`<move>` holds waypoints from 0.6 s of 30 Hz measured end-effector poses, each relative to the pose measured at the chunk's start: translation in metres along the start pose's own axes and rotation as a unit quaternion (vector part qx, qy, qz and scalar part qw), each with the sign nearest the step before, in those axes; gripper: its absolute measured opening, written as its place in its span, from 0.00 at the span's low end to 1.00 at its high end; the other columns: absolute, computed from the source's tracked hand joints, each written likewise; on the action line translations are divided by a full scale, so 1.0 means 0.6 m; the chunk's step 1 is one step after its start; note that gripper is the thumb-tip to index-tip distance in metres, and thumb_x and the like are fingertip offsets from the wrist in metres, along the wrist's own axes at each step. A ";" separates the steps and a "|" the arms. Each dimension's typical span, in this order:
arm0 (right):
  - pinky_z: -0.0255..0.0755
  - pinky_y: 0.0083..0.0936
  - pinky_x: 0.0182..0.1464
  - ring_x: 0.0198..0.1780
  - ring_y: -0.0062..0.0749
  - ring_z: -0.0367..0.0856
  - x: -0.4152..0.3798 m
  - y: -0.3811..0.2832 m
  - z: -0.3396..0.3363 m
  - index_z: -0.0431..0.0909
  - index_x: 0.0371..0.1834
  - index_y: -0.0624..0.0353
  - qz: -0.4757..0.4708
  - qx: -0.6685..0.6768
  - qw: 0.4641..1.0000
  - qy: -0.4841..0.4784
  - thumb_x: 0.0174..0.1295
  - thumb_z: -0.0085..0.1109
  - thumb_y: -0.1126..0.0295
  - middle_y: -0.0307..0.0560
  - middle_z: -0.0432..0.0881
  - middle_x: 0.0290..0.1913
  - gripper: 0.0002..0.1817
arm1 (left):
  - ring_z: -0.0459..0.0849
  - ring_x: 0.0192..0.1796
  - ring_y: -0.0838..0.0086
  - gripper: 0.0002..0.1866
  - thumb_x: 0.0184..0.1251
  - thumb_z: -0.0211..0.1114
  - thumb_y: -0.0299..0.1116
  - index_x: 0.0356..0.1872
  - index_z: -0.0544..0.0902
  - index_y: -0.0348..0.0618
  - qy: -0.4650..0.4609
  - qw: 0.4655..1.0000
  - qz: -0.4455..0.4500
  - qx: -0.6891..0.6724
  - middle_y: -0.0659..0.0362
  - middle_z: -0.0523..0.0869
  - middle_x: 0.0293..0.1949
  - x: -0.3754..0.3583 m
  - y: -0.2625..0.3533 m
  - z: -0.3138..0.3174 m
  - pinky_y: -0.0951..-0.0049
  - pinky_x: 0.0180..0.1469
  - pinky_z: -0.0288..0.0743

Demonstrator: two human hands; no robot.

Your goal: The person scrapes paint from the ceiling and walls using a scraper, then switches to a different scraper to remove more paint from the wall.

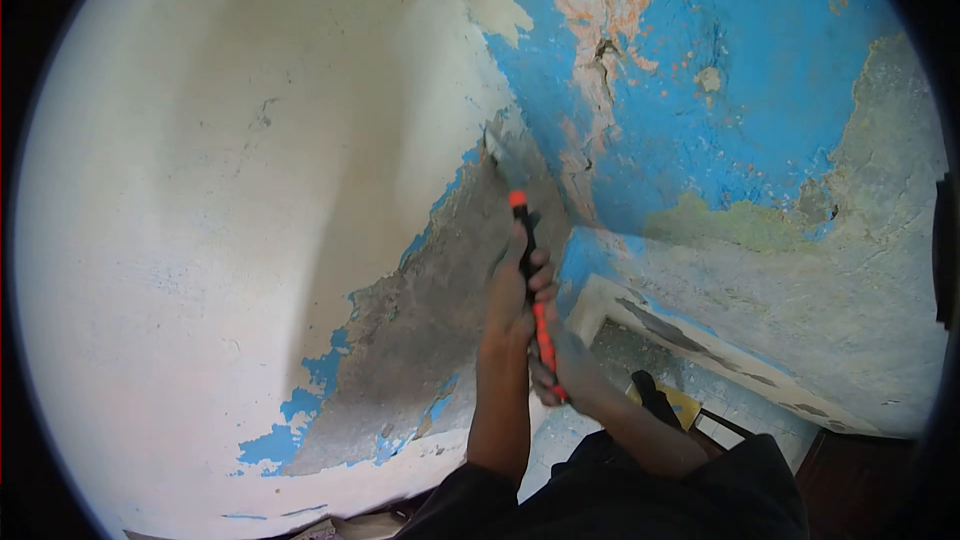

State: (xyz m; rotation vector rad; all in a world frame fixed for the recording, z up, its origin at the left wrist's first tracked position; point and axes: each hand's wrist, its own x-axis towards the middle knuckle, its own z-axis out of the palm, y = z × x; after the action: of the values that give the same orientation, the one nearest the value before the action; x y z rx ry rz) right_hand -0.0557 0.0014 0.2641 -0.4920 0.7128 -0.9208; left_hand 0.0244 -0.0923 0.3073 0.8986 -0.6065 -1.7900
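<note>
One scraper (518, 201) at the wall (390, 360) — left hand (508, 288), right hand (562, 364) gripping.

The person wears a dark, nearly black top (600, 485). The cloth reads as one even tone, matt, with soft folds in its front. At the left side of the top, the left sleeve (455, 507) ends around the elbow, its edge meeting the left forearm (503, 400). At the right side of the top, the right sleeve (755, 480) looks loose and wide, with a boxy outer edge, and ends near the right forearm (650, 435). Beyond the top, both forearms are bare, as are the left hand (508, 290) and right hand (572, 365); finer detail on the fingers is blurred.
</note>
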 end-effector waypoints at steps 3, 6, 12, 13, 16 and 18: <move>0.50 0.23 0.10 0.07 0.26 0.58 0.008 -0.020 0.006 0.63 0.27 0.52 -0.002 0.011 1.000 -0.012 0.65 0.32 0.29 0.35 0.57 0.12 0.34 | 0.62 0.20 0.87 0.23 0.73 0.56 0.47 0.62 0.69 0.47 0.012 0.999 -0.004 0.034 0.69 0.68 0.25 0.024 0.010 0.005 0.84 0.18 0.56; 0.51 0.23 0.10 0.07 0.26 0.57 0.026 -0.045 0.014 0.62 0.26 0.52 -0.002 0.037 0.999 0.018 0.64 0.32 0.28 0.35 0.56 0.12 0.35 | 0.62 0.20 0.87 0.23 0.72 0.58 0.48 0.60 0.69 0.47 0.001 1.000 -0.016 0.007 0.69 0.68 0.25 0.048 0.025 0.027 0.84 0.17 0.56; 0.52 0.23 0.10 0.07 0.25 0.58 -0.001 -0.016 0.016 0.62 0.28 0.51 0.018 0.000 1.000 -0.009 0.64 0.33 0.28 0.35 0.58 0.13 0.34 | 0.63 0.20 0.86 0.19 0.72 0.59 0.45 0.54 0.69 0.45 -0.010 1.000 -0.012 -0.008 0.68 0.69 0.25 0.012 0.007 -0.006 0.83 0.17 0.57; 0.53 0.23 0.10 0.07 0.26 0.59 0.008 -0.031 0.012 0.63 0.31 0.51 0.020 0.027 0.999 -0.003 0.65 0.33 0.30 0.36 0.59 0.13 0.33 | 0.63 0.20 0.86 0.18 0.72 0.58 0.45 0.54 0.69 0.46 -0.009 1.000 -0.015 -0.005 0.68 0.69 0.25 0.025 0.012 0.004 0.83 0.17 0.57; 0.54 0.24 0.10 0.08 0.26 0.60 0.025 -0.056 0.001 0.64 0.36 0.50 0.030 0.068 0.997 0.008 0.67 0.33 0.32 0.36 0.60 0.13 0.30 | 0.63 0.20 0.86 0.17 0.73 0.57 0.46 0.53 0.70 0.47 -0.001 1.000 -0.012 0.006 0.68 0.69 0.25 0.059 0.024 0.032 0.83 0.17 0.57; 0.54 0.24 0.10 0.08 0.26 0.61 0.012 -0.047 -0.004 0.64 0.37 0.50 0.037 0.044 0.998 0.015 0.67 0.34 0.31 0.36 0.60 0.14 0.30 | 0.63 0.20 0.86 0.17 0.73 0.57 0.46 0.53 0.71 0.47 0.007 1.000 0.001 0.010 0.68 0.69 0.25 0.043 0.008 0.024 0.83 0.17 0.57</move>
State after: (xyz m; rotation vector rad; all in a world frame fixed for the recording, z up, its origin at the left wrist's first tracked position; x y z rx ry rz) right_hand -0.0697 -0.0197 0.2787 -0.3725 0.7101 -0.8872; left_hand 0.0100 -0.1183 0.3117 0.9226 -0.6176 -1.7773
